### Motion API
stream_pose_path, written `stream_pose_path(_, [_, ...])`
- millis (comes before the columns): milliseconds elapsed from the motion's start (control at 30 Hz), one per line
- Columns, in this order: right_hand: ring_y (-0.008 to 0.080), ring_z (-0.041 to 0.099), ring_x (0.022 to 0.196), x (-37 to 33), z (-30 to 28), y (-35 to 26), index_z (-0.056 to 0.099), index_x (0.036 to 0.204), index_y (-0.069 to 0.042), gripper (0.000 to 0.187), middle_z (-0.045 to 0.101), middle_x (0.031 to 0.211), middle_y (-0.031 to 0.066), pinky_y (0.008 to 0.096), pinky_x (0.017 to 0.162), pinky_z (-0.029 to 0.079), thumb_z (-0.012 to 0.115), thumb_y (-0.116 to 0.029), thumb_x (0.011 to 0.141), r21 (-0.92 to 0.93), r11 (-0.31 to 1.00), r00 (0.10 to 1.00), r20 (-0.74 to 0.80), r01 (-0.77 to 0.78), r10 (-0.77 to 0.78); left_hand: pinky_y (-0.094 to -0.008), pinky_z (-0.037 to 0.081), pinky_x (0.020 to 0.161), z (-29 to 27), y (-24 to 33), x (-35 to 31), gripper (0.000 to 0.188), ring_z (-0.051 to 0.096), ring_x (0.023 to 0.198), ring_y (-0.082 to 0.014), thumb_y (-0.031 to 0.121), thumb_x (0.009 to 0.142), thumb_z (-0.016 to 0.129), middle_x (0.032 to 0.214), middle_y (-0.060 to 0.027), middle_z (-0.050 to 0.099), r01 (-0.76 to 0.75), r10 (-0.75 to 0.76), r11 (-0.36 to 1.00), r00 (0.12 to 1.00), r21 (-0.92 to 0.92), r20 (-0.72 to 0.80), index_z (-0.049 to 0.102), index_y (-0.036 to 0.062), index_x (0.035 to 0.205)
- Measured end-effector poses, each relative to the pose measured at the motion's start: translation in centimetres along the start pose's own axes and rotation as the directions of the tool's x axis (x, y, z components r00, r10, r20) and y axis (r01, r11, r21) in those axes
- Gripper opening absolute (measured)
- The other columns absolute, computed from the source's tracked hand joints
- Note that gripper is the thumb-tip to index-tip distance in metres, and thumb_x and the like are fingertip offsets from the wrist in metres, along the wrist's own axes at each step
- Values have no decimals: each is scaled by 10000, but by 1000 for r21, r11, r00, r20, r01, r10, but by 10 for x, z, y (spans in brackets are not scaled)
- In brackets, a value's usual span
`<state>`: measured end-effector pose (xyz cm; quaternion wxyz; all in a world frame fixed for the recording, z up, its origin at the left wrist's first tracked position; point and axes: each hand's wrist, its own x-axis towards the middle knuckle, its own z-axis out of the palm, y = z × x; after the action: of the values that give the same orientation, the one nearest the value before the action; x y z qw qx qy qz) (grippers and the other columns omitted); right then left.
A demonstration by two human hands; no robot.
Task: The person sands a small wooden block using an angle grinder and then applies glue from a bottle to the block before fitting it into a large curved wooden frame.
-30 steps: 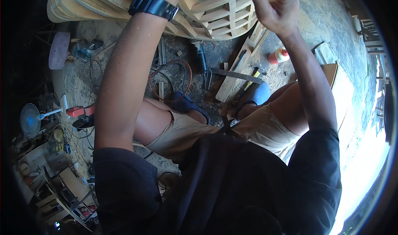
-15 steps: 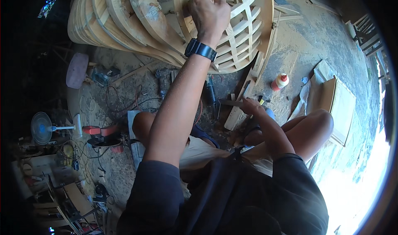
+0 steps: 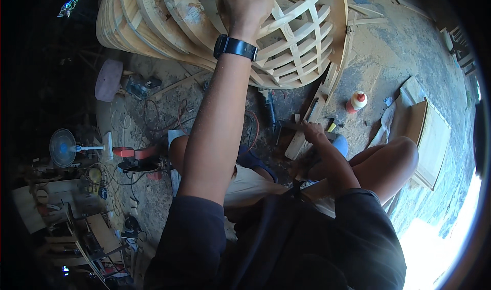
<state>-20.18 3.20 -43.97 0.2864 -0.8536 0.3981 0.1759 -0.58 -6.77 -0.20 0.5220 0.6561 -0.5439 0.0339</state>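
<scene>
— At the head view's far edge, how is the ribbed wooden frame (image 3: 192, 15) best handled?
— Gently, probably; the left hand (image 3: 246, 6) is curled over it, partly cut off, so what is gripped cannot be told.
— And nearer, to the right?
— Steadiness is advised: the metal bar (image 3: 291, 126) is met by the right hand (image 3: 314, 132), but whether it is clasped is hidden.

The left hand (image 3: 248, 6) is up at 12 o'clock, with its back showing and its fingers curled and partly hidden. The left arm (image 3: 212, 121) reaches up long and nearly straight. The right hand (image 3: 313, 132) is at 3 o'clock, too small to see its grip. The right forearm (image 3: 337, 157) points to 11 o'clock.
</scene>
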Motion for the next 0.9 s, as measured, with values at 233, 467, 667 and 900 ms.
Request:
stream_pose_path(233, [376, 698, 1119, 6, -8, 4, 560, 1341, -87, 432, 709, 1203, 199, 493, 940, 549, 607, -152, 917, 86, 993, 996, -25, -83, 85, -304, 550, 771, -15, 0, 14, 258, 693, 929, -193, 113, 986, 614, 1066, -83, 725, 349, -235, 866, 916, -358, 325, 708, -15, 1189])
stream_pose_path(467, [389, 680, 1145, 8, -13, 6, 579, 1291, -88, 342, 700, 1209, 214, 500, 975, 537, 528, -163, 961, 164, 985, 993, -95, -56, 72, -288, 547, 737, -19, 11, 7, 290, 695, 937, -192, 159, 998, 643, 1077, -72, 705, 292, -251, 951, 921, -100, 298, 694, -37, 1206])
stream_pose_path(667, [401, 669, 1150, 8, -22, 6, 599, 1243, -67, 311, 697, 1202, 228, 508, 994, 522, 473, -198, 992, 207, 978, 989, -134, -31, 59, -266, 587, 806, -28, -5, 13, 295, 693, 989, -189, 116, 1009, 625, 1097, -97, 692, 369, -180, 831, 887, -417, 425, 648, -76, 1231])
stream_pose_path(900, [421, 682, 1100, 11, -26, 8, 609, 1210, -49, 304, 698, 1164, 246, 513, 977, 524, 484, -193, 974, 257, 966, 978, -199, -7, 60, -276, 583, 817, -29, -16, 18, 286, 694, 967, -182, 126, 1010, 625, 1098, -105, 709, 367, -159, 846, 866, -388, 473, 666, -83, 1202])
